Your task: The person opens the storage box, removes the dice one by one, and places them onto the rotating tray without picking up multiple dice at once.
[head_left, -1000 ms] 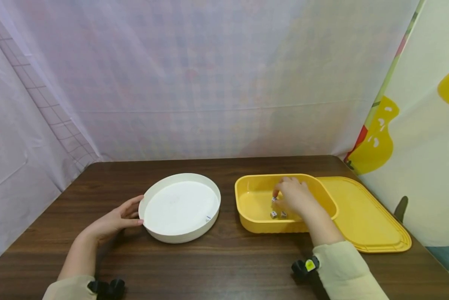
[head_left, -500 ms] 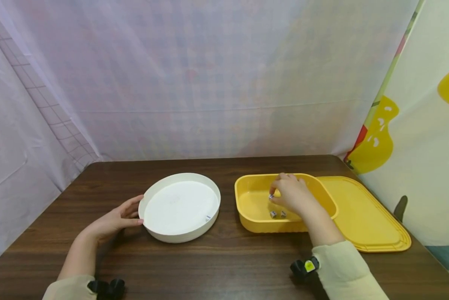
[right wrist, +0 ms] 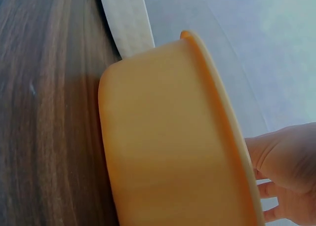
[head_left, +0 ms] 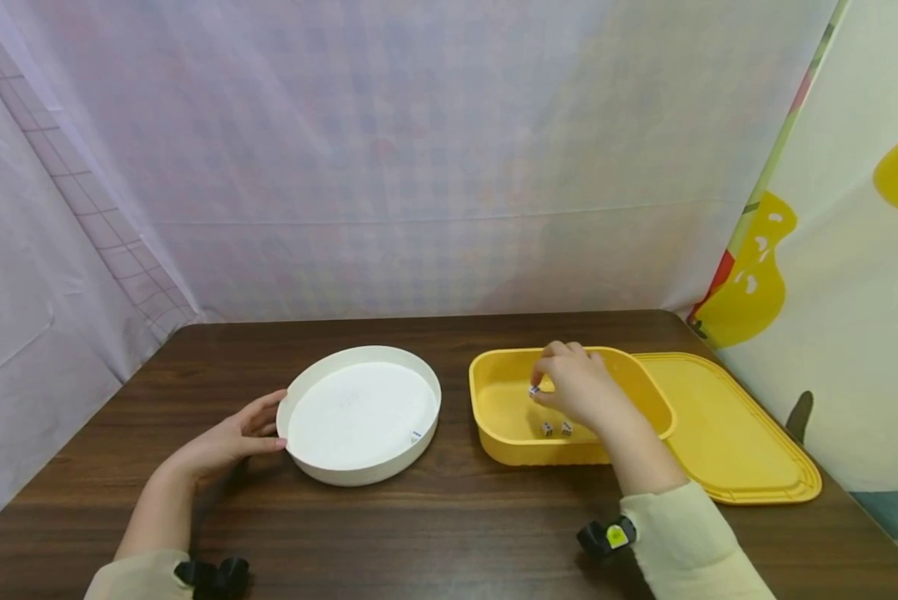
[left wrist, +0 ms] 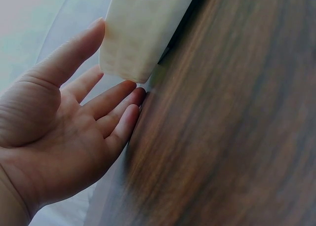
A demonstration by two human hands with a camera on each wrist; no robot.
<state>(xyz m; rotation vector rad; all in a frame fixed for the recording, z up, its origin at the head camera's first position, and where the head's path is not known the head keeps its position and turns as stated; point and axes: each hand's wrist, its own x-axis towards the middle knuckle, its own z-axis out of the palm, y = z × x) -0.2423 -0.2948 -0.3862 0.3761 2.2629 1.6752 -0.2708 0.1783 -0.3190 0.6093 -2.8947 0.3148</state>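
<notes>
A round white tray (head_left: 353,417) with a low wall stands on the table, and one small die (head_left: 416,437) lies inside near its right edge. My left hand (head_left: 227,442) touches the tray's left side with loosely extended fingers and thumb; the left wrist view shows the fingertips against the wall. Over the yellow box (head_left: 504,452), my right hand (head_left: 579,387) pinches a small white die (head_left: 534,390) between thumb and fingers. Two more dice, a left one (head_left: 546,429) and a right one (head_left: 566,428), lie on the box floor. In the right wrist view the box wall hides my fingertips.
A flat yellow lid (head_left: 741,433) lies on the dark wooden table (head_left: 449,533), to the right of the box and partly behind it. Behind the table hangs a pale curtain (head_left: 418,167); a printed cloth (head_left: 854,333) hangs at the right.
My right hand has moved slightly left and up within the box, lifting the pinched die off toward the left. The left hand and the tray have stayed put.
</notes>
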